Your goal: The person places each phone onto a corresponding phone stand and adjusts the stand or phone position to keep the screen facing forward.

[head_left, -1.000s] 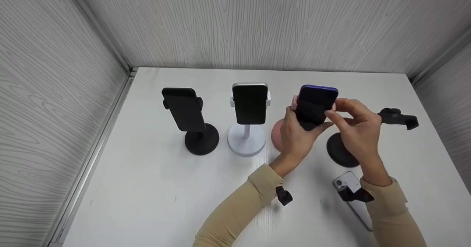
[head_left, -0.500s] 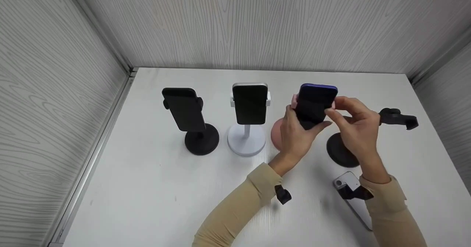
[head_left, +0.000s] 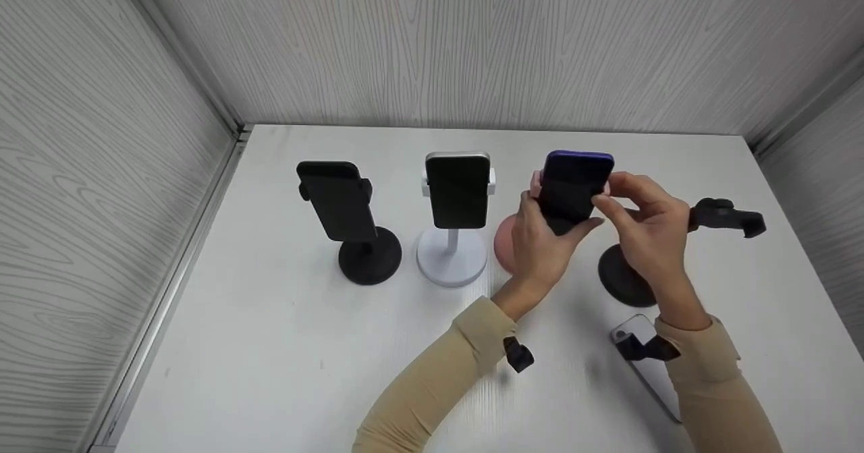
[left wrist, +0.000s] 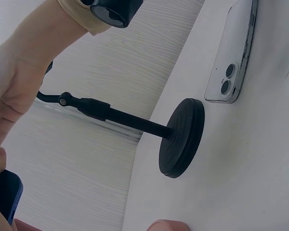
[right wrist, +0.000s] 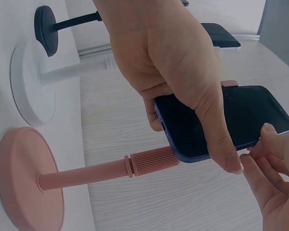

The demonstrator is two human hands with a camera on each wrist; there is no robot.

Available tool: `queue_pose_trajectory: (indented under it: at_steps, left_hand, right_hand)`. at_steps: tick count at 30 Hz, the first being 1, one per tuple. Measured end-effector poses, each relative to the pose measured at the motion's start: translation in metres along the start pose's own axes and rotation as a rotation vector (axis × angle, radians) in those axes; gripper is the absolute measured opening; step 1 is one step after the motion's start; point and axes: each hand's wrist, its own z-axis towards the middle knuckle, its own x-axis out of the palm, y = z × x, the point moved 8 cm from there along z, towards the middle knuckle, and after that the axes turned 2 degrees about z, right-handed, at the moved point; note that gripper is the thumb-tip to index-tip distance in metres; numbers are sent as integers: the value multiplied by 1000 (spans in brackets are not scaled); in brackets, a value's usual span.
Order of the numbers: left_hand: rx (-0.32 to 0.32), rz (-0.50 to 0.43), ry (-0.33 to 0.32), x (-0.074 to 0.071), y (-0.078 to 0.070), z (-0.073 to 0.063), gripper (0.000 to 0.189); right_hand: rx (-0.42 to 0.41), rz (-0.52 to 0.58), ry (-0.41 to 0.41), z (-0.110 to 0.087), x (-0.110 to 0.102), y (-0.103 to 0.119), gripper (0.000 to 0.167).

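In the head view a blue-edged smartphone (head_left: 577, 181) sits screen-up, tilted back, in the clamp of a pink phone stand (right wrist: 29, 178). My left hand (head_left: 543, 250) holds the phone and clamp from the left and below. Its thumb lies across the lower screen in the right wrist view, while the other fingers go behind. At the phone's right edge, my right hand (head_left: 653, 237) pinches the pink side arm of the clamp between thumb and index finger. That side arm is mostly covered by the fingertips.
To the left stand a white stand (head_left: 451, 257) with a phone (head_left: 459, 190) and a black stand (head_left: 369, 257) with a black phone (head_left: 337, 200). Another black stand (left wrist: 183, 139), without a phone, is at right. A white smartphone (left wrist: 233, 48) lies face down near my right sleeve.
Both hands, the blue-edged phone and the pink stand have shifted slightly left and away from me. The grips look the same; the other stands have stayed put.
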Motion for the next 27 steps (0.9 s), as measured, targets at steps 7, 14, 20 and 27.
queue_pose_trajectory:
  at_steps: [7,14,20,27]
  left_hand:
    - [33,9,-45,-3,-2,1,101]
    - [19,30,-39,-3,-2,0,100]
    - [43,23,-45,-4,-3,-1,99]
    - [75,43,-46,-4,-4,-1,93]
  right_hand:
    - [-20,0,1,2,3,1,24]
    - [-34,-25,-1,2,4,3,24]
    - [-26,-35,-21,1,2,2,25]
    - [1,-41,-29,-2,-1,0,30]
